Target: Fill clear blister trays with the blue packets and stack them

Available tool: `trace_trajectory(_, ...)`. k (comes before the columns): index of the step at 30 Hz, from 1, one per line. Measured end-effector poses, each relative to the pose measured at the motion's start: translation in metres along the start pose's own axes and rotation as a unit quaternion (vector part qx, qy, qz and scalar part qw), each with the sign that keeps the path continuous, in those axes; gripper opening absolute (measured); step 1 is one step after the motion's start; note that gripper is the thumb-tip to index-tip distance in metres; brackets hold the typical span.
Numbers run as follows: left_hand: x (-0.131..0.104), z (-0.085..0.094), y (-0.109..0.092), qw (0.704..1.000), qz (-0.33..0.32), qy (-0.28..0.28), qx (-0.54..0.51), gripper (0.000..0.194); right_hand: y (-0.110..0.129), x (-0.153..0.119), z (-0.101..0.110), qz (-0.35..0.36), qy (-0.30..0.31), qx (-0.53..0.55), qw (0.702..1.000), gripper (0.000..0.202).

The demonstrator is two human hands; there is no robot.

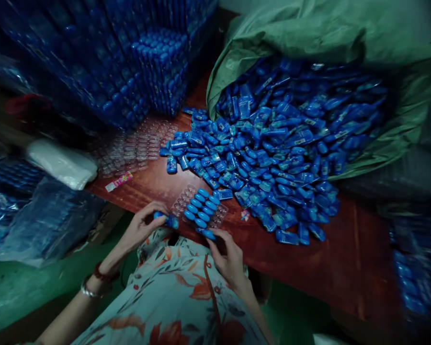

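Observation:
My left hand (150, 219) is closed on small blue bottle-shaped packs (171, 221) at the table's near edge; their exact number is unclear. The fingers of my right hand (230, 256) pinch another blue pack (206, 233). Between and just beyond my hands lies a clear plastic tray (220, 214) with rows of oval pockets. Several glossy blue packs (201, 207) sit side by side in its middle, while pockets at both ends hold nothing. A loose blue pack (223, 194) rests by the tray's far right corner.
A large heap of blue packs (266, 158) spills from a green sack (345, 33) onto the red-brown table (345, 258). Clear trays (136, 143) lie at the left, near a pink wrapper (122, 180) and a white plastic bundle (62, 163). Stacked filled trays (161, 72) rise behind.

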State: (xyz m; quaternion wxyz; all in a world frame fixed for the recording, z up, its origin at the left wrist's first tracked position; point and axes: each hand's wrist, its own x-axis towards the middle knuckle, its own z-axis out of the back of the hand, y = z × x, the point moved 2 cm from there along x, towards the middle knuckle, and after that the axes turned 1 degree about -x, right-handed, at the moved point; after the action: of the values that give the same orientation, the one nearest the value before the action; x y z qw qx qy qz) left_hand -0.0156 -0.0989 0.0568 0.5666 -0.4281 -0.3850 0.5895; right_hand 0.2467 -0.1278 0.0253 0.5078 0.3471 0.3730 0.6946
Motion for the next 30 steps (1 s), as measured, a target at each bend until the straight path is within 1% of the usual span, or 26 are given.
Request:
trace_trajectory(2,-0.008,-0.013,0.004,0.999,-0.022,0.017,0.030,0.022,0.003,0.005,-0.004,0.123,0.024,-0.094,0.988,0.032)
trace_trajectory(4,-0.011,-0.020,0.009,0.996,-0.037,0.013,0.079,0.024,0.002,0.006,-0.005,0.199,0.043,-0.172,0.964,0.042)
trace_trajectory(5,-0.011,-0.021,0.011,0.994,-0.039,0.003,0.103,0.029,0.000,0.006,-0.005,0.220,0.048,-0.203,0.953,0.045)
trace_trajectory(7,-0.012,-0.019,0.015,0.989,-0.043,-0.035,0.139,0.037,-0.002,0.004,-0.005,0.238,0.048,-0.243,0.939,0.048)
trace_trajectory(9,-0.012,-0.015,0.017,0.984,-0.071,-0.052,0.157,0.033,-0.002,0.003,-0.007,0.246,0.041,-0.252,0.935,0.048)
trace_trajectory(10,-0.011,-0.014,0.017,0.981,-0.097,-0.044,0.161,0.028,-0.002,0.003,-0.009,0.252,0.039,-0.249,0.934,0.047)
trace_trajectory(12,-0.009,-0.014,0.016,0.972,-0.160,-0.004,0.173,0.025,0.001,0.007,-0.015,0.273,0.040,-0.245,0.930,0.041)
trace_trajectory(15,-0.004,-0.016,0.019,0.947,-0.240,0.076,0.201,0.034,0.004,0.016,-0.024,0.301,0.051,-0.267,0.914,0.033)
trace_trajectory(17,-0.001,-0.018,0.022,0.933,-0.271,0.115,0.206,0.036,0.006,0.023,-0.026,0.294,0.073,-0.289,0.908,0.032)
trace_trajectory(18,0.001,-0.019,0.023,0.933,-0.271,0.122,0.203,0.035,0.008,0.025,-0.026,0.283,0.091,-0.299,0.907,0.032)
trace_trajectory(19,0.003,-0.019,0.025,0.937,-0.263,0.118,0.196,0.034,0.010,0.027,-0.025,0.266,0.110,-0.309,0.906,0.032)
trace_trajectory(21,0.008,-0.019,0.027,0.955,-0.222,0.083,0.179,0.028,0.017,0.030,-0.021,0.222,0.145,-0.337,0.903,0.033)
trace_trajectory(23,0.011,-0.020,0.027,0.970,-0.180,0.045,0.158,0.019,0.027,0.033,-0.017,0.174,0.180,-0.372,0.894,0.034)
trace_trajectory(25,0.012,-0.021,0.026,0.975,-0.165,0.023,0.150,0.015,0.037,0.036,-0.014,0.134,0.218,-0.403,0.879,0.034)
trace_trajectory(27,0.011,-0.023,0.024,0.968,-0.187,0.027,0.165,0.014,0.044,0.040,-0.013,0.103,0.250,-0.421,0.866,0.034)
trace_trajectory(28,0.010,-0.024,0.022,0.960,-0.210,0.038,0.179,0.017,0.046,0.041,-0.013,0.092,0.261,-0.424,0.862,0.035)
trace_trajectory(30,0.007,-0.026,0.018,0.939,-0.263,0.079,0.209,0.026,0.046,0.042,-0.012,0.080,0.269,-0.422,0.862,0.035)
